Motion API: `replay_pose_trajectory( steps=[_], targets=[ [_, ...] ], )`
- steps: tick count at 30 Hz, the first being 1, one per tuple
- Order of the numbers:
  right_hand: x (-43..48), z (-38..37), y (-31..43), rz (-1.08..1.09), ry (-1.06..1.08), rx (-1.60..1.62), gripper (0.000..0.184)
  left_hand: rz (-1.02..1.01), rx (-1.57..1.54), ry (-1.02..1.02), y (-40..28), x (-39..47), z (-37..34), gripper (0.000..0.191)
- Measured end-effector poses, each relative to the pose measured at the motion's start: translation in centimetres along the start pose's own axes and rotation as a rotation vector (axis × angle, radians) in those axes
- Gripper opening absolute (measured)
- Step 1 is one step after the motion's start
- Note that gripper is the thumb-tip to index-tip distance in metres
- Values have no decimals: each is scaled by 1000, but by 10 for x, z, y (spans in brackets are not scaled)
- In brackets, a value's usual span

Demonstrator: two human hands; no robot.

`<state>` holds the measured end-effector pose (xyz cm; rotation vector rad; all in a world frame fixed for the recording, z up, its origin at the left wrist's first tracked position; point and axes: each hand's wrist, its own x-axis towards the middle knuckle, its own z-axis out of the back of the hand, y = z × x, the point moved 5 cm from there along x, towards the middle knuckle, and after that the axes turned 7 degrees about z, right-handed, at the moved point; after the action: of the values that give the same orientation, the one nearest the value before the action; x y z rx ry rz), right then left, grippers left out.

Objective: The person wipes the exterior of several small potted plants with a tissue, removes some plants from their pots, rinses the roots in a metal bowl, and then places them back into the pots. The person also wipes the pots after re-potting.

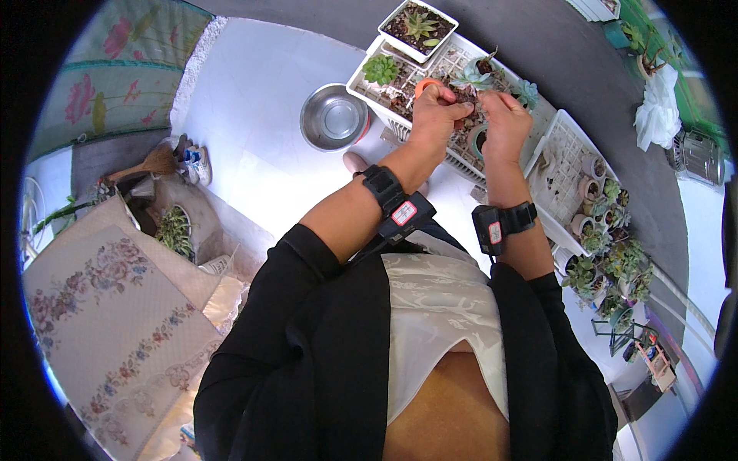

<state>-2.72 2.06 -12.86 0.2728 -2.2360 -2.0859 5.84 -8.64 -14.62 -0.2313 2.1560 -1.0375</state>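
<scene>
Both my hands are over a long white plastic crate with a grid bottom, strewn with soil and small stones. My left hand has thumb and fingertips pinched together beside an orange ring-shaped rim; whether something small is between them cannot be told. My right hand is close by, fingers curled at the lower leaves of a pale blue-green succulent; its grip is partly hidden. Under the right hand is a round green-rimmed pot. A green rosette succulent and a square white pot with a spiky succulent are at the crate's far left.
A steel basin stands on the floor left of the crate. To the right, a second white crate holds several small potted succulents, with more potted plants beyond. A straw broom, shoes and a cloth-covered surface are at left.
</scene>
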Motion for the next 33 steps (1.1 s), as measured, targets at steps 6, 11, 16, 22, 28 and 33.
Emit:
replay_pose_trajectory(
  steps=[6,11,16,22,28,33],
  targets=[
    [4,6,-10,6,23,-105,13,18,-117,-107,-3,6,9,28],
    [18,14,-11,55,196,-646,20,77,-140,-12,-3,9,13,26],
    [9,5,3,44,230,-220,18,31,-78,-24,-2,8,15,30],
    [-4,-14,8,-47,183,72,13,-68,-30,29,0,10,5,33],
    [-3,-9,-5,-69,123,198,11,-23,-97,64,-1,3,1,33],
    [2,-2,-18,-153,92,212,8,49,-137,75,-1,1,1,30]
  ],
)
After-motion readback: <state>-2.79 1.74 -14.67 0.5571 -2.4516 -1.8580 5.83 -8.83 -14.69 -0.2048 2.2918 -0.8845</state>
